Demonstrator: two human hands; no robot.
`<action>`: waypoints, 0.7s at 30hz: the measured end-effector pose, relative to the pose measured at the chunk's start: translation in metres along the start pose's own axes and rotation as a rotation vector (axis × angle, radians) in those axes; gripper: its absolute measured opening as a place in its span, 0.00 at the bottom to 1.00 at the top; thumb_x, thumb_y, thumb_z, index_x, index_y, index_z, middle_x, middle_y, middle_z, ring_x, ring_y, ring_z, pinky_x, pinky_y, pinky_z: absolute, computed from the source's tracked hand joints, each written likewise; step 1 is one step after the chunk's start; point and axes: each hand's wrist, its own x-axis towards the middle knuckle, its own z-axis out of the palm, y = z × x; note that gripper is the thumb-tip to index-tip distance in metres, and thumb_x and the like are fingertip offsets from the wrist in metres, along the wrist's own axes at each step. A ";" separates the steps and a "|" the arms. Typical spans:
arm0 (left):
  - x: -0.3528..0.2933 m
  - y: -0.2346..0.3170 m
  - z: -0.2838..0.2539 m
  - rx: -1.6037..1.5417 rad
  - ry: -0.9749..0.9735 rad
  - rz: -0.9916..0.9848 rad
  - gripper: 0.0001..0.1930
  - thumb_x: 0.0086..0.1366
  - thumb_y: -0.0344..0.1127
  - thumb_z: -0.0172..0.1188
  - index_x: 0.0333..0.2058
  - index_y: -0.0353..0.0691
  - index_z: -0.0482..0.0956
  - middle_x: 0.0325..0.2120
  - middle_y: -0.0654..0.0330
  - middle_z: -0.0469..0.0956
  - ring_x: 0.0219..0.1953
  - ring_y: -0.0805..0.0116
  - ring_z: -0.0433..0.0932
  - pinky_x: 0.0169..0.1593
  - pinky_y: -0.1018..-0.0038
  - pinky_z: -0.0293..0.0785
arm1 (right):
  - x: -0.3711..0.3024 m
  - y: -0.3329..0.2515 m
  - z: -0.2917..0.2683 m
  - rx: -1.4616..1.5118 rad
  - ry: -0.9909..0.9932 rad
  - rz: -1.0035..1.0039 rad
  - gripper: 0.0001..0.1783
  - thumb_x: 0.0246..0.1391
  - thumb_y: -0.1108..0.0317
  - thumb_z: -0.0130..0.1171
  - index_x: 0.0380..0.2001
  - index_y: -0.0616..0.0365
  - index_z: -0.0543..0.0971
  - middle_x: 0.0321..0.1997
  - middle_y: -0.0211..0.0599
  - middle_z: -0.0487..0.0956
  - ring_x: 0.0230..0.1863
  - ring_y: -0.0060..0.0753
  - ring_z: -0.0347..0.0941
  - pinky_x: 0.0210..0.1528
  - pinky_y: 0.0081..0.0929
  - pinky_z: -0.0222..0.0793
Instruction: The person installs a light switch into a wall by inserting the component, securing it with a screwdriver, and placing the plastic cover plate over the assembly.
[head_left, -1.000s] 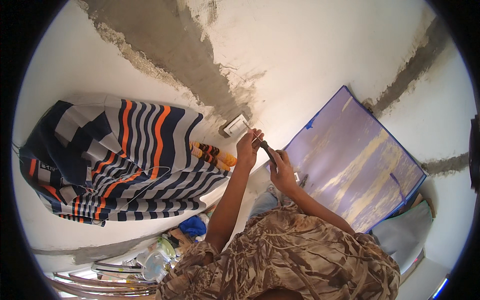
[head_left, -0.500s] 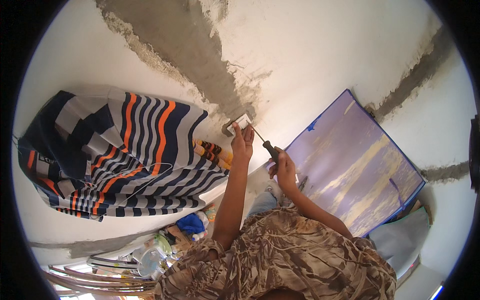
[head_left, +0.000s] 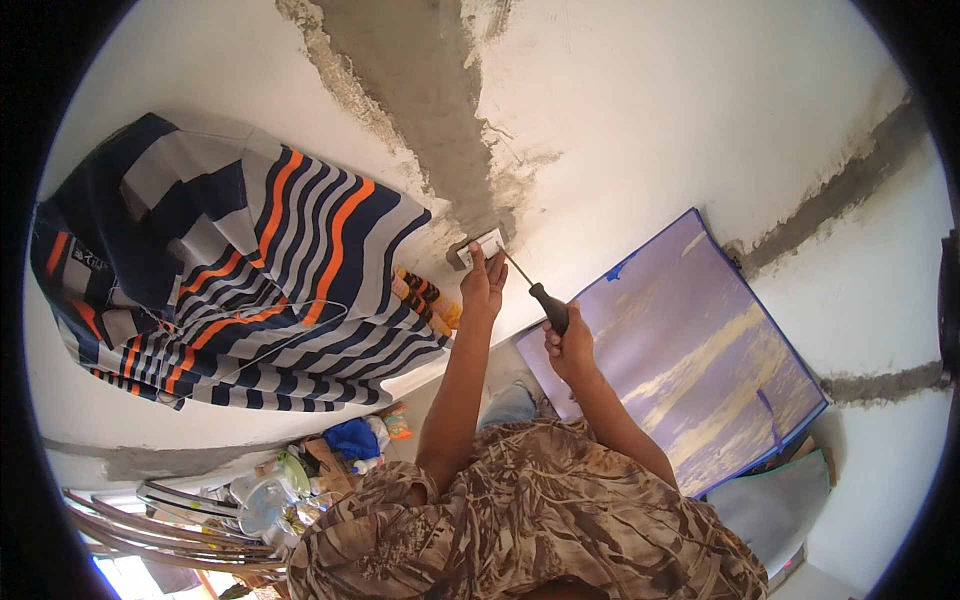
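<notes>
A small white rectangular fitting (head_left: pixel 490 241), which looks like an electrical switch or socket, sits against the wall at the lower end of a grey cement strip. My left hand (head_left: pixel 483 287) holds it from below, fingers closed on its near edge. My right hand (head_left: pixel 571 350) is wrapped round the black handle of a screwdriver (head_left: pixel 549 305). Its thin shaft slants up and left, and the tip meets the fitting's right side. Whether the tip sits in a screw is too small to tell.
A striped navy, grey and orange shirt (head_left: pixel 290 250) hangs on the wall at left, beside an orange-and-black patterned cloth (head_left: pixel 424 300). A large purple-and-yellow panel (head_left: pixel 680 340) leans at right. Cement strips (head_left: pixel 400 80) cross the wall. Bags and household items (head_left: pixel 350 440) lie lower left.
The view has turned slightly, so the shirt and panel appear shifted. Both hands keep their hold, and the screwdriver stays at the fitting; my right hand's grip on the handle looks slightly changed.
</notes>
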 end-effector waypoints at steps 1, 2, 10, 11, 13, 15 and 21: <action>-0.001 -0.001 0.006 0.000 -0.017 -0.013 0.37 0.59 0.57 0.66 0.54 0.31 0.66 0.50 0.47 0.76 0.51 0.63 0.79 0.52 0.73 0.76 | 0.012 0.010 -0.017 0.125 -0.004 0.055 0.23 0.69 0.53 0.45 0.59 0.56 0.68 0.40 0.37 0.72 0.27 0.25 0.70 0.26 0.23 0.67; 0.000 0.000 0.006 -0.003 -0.018 -0.013 0.37 0.59 0.57 0.66 0.53 0.31 0.67 0.50 0.47 0.76 0.51 0.63 0.79 0.52 0.73 0.76 | 0.015 0.010 -0.016 0.247 -0.020 0.126 0.24 0.69 0.51 0.43 0.59 0.55 0.68 0.39 0.37 0.72 0.26 0.24 0.69 0.26 0.23 0.66; -0.005 0.005 0.001 0.019 -0.009 -0.054 0.35 0.59 0.57 0.66 0.53 0.34 0.68 0.50 0.50 0.77 0.49 0.66 0.79 0.53 0.71 0.75 | -0.014 0.002 0.026 -1.067 0.119 -1.021 0.23 0.52 0.81 0.60 0.53 0.65 0.74 0.45 0.50 0.73 0.43 0.47 0.74 0.44 0.32 0.75; -0.006 0.006 0.002 0.014 -0.007 -0.056 0.34 0.60 0.57 0.66 0.53 0.34 0.68 0.49 0.50 0.77 0.49 0.66 0.79 0.53 0.71 0.75 | -0.011 0.004 0.024 -1.091 0.106 -1.058 0.22 0.55 0.79 0.59 0.55 0.63 0.74 0.43 0.48 0.73 0.42 0.45 0.75 0.43 0.33 0.75; 0.000 0.004 -0.005 0.017 -0.047 -0.075 0.33 0.60 0.56 0.66 0.53 0.36 0.68 0.49 0.51 0.77 0.49 0.66 0.79 0.54 0.70 0.75 | -0.007 0.006 0.023 -1.138 0.076 -1.135 0.22 0.59 0.76 0.56 0.58 0.60 0.72 0.41 0.45 0.74 0.39 0.42 0.75 0.40 0.33 0.75; 0.008 0.004 -0.013 0.026 -0.063 -0.084 0.32 0.60 0.56 0.65 0.53 0.38 0.69 0.49 0.51 0.77 0.50 0.66 0.79 0.54 0.69 0.75 | -0.012 0.008 0.030 -0.547 0.054 -0.550 0.20 0.64 0.69 0.52 0.58 0.61 0.71 0.38 0.41 0.74 0.34 0.35 0.74 0.34 0.30 0.74; 0.003 0.007 -0.006 0.062 -0.031 -0.111 0.30 0.61 0.56 0.65 0.51 0.40 0.70 0.48 0.52 0.77 0.49 0.65 0.79 0.54 0.68 0.75 | -0.007 -0.007 0.020 0.227 -0.026 0.027 0.20 0.67 0.63 0.51 0.57 0.62 0.67 0.34 0.36 0.73 0.27 0.24 0.68 0.25 0.23 0.67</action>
